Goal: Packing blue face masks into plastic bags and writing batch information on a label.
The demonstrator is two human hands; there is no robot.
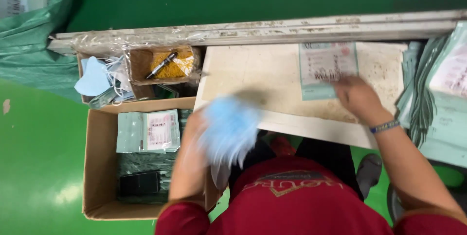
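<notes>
Masks [229,129], blurred pale-blue bunch, frame center, clutched in left hand [194,133] beside cardboard box [97,167]. Flat pouch [327,69] upper right on work board [253,79]; right hand [357,98] w/ fingers on its lower edge, grip unclear.

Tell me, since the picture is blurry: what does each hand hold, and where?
Left hand grips blurred light blue masks at their left edge. Right hand presses on a printed pouch, lower right corner; no clear grip.
</notes>
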